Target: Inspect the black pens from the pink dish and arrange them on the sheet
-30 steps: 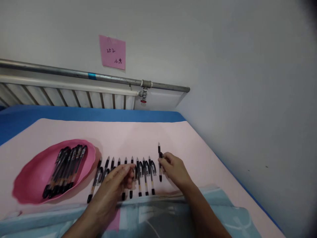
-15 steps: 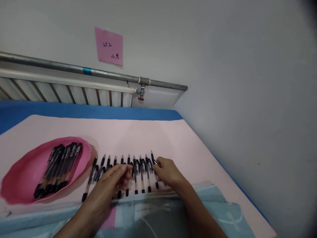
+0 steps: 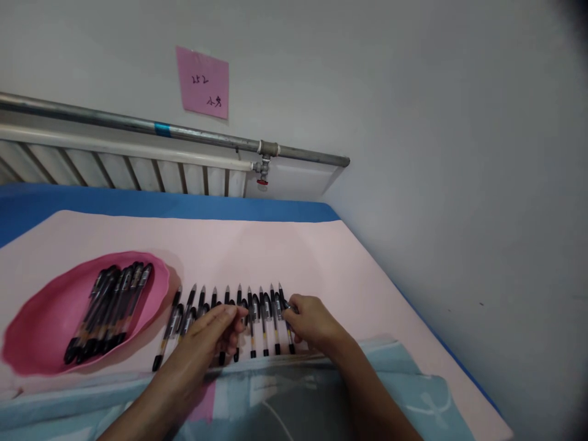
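Note:
A row of several black pens (image 3: 257, 312) lies side by side on the pink sheet (image 3: 275, 251), tips pointing away from me. My right hand (image 3: 310, 321) rests at the right end of the row, fingers curled around the rightmost pen (image 3: 283, 306). My left hand (image 3: 209, 337) lies over the middle of the row, fingers bent and pressed together on the pens there. To the left, a pink bowl (image 3: 41, 331) holds several more black pens (image 3: 108, 309).
A white wall (image 3: 459, 184) runs close along the right side. A radiator (image 3: 114, 171) and a metal pipe (image 3: 184, 131) stand behind the blue table edge (image 3: 160, 205). A pink note (image 3: 203, 82) hangs on the wall. Light-blue patterned cloth (image 3: 321, 398) lies nearest me.
My right hand brought the separate pen leftward and laid it against the right end of the row. My left hand stayed over the row.

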`<state>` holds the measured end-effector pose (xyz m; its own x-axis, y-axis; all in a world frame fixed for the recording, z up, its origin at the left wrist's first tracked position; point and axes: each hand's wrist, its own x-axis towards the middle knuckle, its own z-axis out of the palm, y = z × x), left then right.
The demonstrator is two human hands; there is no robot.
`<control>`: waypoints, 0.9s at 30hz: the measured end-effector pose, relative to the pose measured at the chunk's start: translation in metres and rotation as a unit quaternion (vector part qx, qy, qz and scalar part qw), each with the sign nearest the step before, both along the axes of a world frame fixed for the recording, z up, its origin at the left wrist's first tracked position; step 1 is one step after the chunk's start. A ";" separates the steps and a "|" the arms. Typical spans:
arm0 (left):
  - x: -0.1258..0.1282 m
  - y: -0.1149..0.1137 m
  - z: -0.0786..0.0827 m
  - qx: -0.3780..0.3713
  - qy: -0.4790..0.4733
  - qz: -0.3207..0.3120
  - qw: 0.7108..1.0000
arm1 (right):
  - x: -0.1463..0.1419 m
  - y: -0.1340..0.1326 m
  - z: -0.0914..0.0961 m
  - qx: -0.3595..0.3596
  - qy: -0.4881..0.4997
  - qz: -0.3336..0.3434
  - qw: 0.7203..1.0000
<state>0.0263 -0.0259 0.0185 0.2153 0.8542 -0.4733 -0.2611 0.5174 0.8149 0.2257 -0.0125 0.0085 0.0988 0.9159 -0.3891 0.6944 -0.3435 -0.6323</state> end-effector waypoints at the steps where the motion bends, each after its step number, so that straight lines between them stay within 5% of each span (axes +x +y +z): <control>1: 0.000 0.000 0.000 0.002 0.001 0.002 1.000 | 0.000 0.000 0.001 0.001 0.001 0.004 1.000; 21: 0.001 -0.002 0.003 0.006 0.013 0.011 1.000 | 0.001 -0.001 0.004 0.004 -0.039 0.034 0.999; 27: 0.001 0.000 -0.001 -0.012 0.009 0.005 1.000 | 0.008 0.000 0.004 0.094 -0.127 0.077 0.984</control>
